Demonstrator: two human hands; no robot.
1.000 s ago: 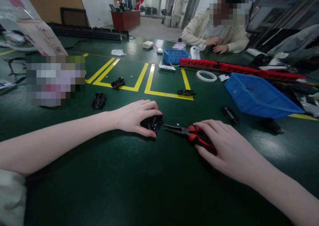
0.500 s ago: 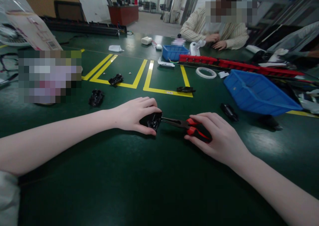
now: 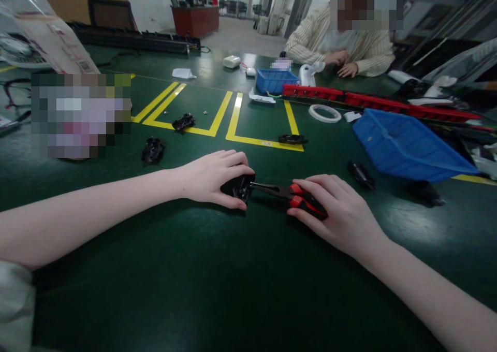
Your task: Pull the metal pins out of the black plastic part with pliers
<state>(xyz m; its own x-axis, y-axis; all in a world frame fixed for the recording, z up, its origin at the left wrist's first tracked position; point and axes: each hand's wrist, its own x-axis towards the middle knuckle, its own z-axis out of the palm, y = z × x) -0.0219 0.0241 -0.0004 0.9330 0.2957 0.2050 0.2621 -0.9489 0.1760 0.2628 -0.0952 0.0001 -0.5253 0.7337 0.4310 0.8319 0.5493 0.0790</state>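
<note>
My left hand (image 3: 217, 178) is closed around a small black plastic part (image 3: 243, 188), which rests low over the green table (image 3: 217, 284). Its left side is covered by my fingers and palm. Red-and-black long-nose pliers (image 3: 297, 195) sit in my right hand (image 3: 341, 207), with my fingers wrapped about the handles. The tip of the pliers reaches the right end of the black part; whether the jaws grip anything there is too small to tell.
Several similar black parts, one of them at the left (image 3: 152, 150), lie around the yellow tape marks (image 3: 264, 143). A large blue bin (image 3: 411, 145) stands at the right, near a white tape ring (image 3: 325, 114) and a long red strip (image 3: 380, 103). Across the table sits a person (image 3: 337, 46).
The whole view has shifted slightly, so the table things appear a little further right. Relative to the black part, the pliers have come slightly closer. Both hands keep their holds.
</note>
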